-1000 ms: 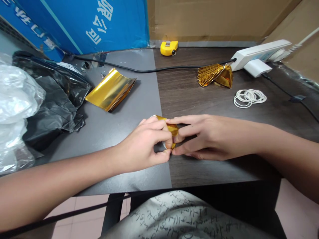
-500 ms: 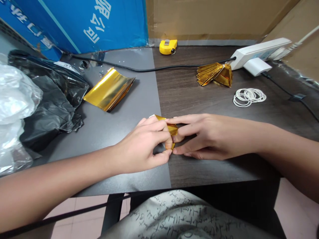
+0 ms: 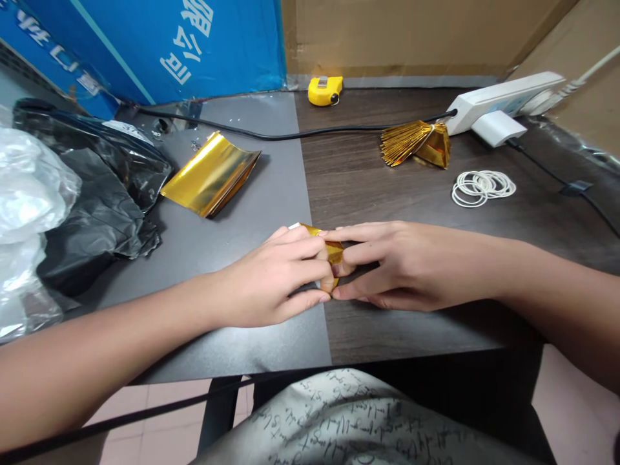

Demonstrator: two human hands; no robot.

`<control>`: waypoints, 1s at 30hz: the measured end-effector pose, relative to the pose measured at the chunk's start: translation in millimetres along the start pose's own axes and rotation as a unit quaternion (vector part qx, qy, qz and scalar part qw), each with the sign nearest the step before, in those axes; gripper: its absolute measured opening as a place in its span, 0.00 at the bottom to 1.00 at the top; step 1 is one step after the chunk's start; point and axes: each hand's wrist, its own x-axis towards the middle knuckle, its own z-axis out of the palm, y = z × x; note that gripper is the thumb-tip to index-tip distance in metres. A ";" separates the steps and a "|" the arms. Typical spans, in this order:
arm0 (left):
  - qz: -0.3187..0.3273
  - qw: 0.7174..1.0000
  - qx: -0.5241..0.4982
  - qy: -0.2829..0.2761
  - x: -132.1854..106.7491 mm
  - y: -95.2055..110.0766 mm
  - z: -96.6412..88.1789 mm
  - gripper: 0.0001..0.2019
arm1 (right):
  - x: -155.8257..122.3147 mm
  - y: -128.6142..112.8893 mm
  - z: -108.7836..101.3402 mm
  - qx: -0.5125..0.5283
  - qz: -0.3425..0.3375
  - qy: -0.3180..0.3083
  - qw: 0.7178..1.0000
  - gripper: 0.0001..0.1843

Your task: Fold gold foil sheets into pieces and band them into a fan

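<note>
A sheet of gold foil paper (image 3: 334, 250) lies on the desk between my hands, mostly covered by fingers, with a bit of its white underside showing at the far left corner. My left hand (image 3: 285, 274) is over its left part, fingers curled down and closed on the paper. From the right, my right hand (image 3: 392, 265) grips the paper's right edge, thumb and fingers meeting close to the left fingertips. Farther back left rests a bent stack of gold foil sheets (image 3: 213, 174). A fanned bundle of folded gold paper (image 3: 416, 143), tied with a white band, lies at the back right.
White rubber bands (image 3: 483, 187) lie right of my hands. Behind them is a white power strip (image 3: 508, 100) whose black cable (image 3: 271, 136) crosses the desk. A yellow tape measure (image 3: 324, 90) sits by the cardboard. Black and clear plastic bags (image 3: 92, 200) crowd the left side.
Both hands stay on the gold foil paper in almost the same place. My left hand has shifted very slightly left, its thumb a little straighter. The whole view has drifted a few pixels.
</note>
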 end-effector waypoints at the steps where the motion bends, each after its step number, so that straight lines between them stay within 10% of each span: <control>1: 0.003 1.000 -0.002 0.001 0.4 -0.2 -0.3 0.07 | -0.1 -0.1 0.0 -0.004 0.000 0.001 1.000 0.15; 30: -0.149 0.984 -0.092 0.026 12.3 16.2 0.2 0.03 | -2.5 0.2 0.0 -0.002 -0.003 0.020 1.000 0.14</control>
